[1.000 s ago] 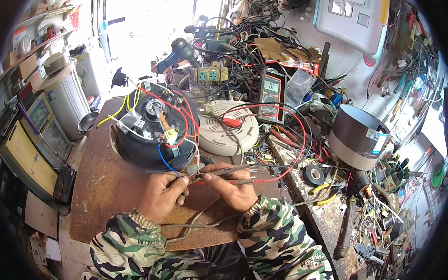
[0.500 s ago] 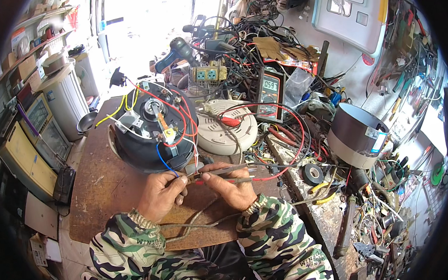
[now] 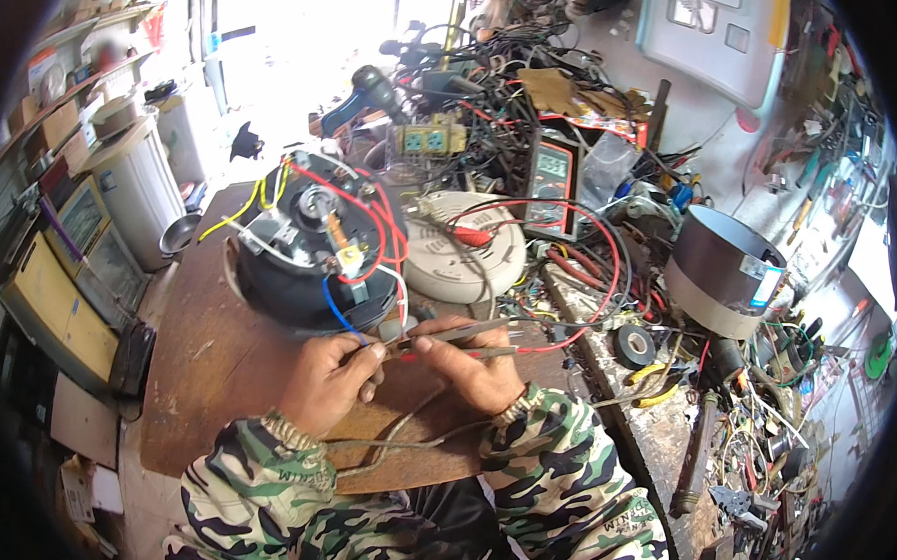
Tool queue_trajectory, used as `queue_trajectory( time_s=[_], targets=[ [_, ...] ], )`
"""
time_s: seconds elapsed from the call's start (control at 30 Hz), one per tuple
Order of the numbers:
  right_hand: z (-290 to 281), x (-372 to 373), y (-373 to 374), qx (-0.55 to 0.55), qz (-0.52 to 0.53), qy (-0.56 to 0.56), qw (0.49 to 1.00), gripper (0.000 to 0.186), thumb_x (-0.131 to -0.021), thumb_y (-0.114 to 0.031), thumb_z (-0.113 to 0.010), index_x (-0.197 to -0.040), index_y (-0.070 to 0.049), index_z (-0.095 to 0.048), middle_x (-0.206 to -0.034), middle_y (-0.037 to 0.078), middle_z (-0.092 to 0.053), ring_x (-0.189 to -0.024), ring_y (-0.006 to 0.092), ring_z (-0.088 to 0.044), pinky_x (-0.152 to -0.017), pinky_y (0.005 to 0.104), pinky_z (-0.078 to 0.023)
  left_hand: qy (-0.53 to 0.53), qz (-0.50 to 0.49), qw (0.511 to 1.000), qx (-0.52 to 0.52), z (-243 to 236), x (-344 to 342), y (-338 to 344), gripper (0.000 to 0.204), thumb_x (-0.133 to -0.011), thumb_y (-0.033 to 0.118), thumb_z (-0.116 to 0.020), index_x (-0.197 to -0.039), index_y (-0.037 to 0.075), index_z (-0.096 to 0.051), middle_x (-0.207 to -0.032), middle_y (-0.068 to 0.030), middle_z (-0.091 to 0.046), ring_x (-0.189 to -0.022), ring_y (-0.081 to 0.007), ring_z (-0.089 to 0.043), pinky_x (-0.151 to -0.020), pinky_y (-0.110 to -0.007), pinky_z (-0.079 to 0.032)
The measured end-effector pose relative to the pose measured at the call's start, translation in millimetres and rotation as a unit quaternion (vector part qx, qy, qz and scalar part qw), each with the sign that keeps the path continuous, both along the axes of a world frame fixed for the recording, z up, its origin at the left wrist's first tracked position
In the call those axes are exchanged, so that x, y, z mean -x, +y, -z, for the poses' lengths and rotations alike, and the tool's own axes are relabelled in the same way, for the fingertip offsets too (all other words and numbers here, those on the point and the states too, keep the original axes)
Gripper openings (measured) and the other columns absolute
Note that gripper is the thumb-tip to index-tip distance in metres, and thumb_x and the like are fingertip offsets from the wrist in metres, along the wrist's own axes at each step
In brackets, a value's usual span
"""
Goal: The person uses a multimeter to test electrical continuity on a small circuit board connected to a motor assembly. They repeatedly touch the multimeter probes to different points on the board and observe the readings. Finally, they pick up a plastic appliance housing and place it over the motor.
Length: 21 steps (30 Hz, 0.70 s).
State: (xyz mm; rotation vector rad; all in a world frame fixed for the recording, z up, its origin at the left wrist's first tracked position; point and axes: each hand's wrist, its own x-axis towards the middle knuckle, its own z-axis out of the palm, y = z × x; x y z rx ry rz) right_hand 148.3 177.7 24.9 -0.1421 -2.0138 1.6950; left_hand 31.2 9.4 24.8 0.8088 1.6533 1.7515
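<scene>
My left hand (image 3: 333,380) pinches the end of a blue wire (image 3: 338,310) that runs from the black appliance base (image 3: 284,297) with red, white and yellow wiring. Close beside it, my right hand (image 3: 473,374) grips two slim probe-like tools (image 3: 487,327) with red and black leads, their tips hidden around the fingers. Behind my hands lie a round beige slotted cover (image 3: 473,264) and, farther back, a multimeter (image 3: 549,185) with its display lit. A small grey part (image 3: 396,328) sits just beyond my fingertips.
The wooden board (image 3: 188,391) carries the appliance and loose cord. At right are a metal cylinder (image 3: 718,268), black tape roll (image 3: 635,347), yellow-handled tool (image 3: 654,391) and scattered wires. Tangled cables (image 3: 489,68) pile up behind; cabinets (image 3: 64,307) stand at left.
The view has shifted slightly, so things sit a little higher and farther right. My hands keep nearly the same grip. The multimeter's readout has changed.
</scene>
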Motion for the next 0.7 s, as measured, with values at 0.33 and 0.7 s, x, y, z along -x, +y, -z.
queue_trajectory(
  time_s=[0.33,0.7],
  targets=[
    [-3.7,-3.1,-0.6,0.073,-0.006,-0.007,0.997,0.019,-0.092,-0.014,-0.067,-0.098,0.003,-0.070,-0.071,0.000,-0.061,-0.060,0.0066,-0.051,-0.052,0.0242,-0.041,0.031,0.039,0.999,0.002,4.0,4.7,1.8,0.021,-0.099,0.017,-0.058,-0.092,-0.002,-0.064,-0.074,-0.0016,-0.061,-0.061,-0.0058,-0.054,-0.055,-0.021,-0.044],
    [0.3,-0.8,4.5,0.112,-0.026,0.012,0.993,0.025,-0.089,-0.014,-0.064,-0.100,0.008,-0.066,-0.079,0.010,-0.065,-0.060,0.0138,-0.057,-0.048,0.0257,-0.044,0.018,0.037,0.999,-0.011,4.1,6.1,4.2,0.024,-0.098,0.018,-0.058,-0.097,-0.005,-0.066,-0.072,-0.0006,-0.061,-0.059,-0.0042,-0.053,-0.052,-0.022,-0.043]
  ],
)
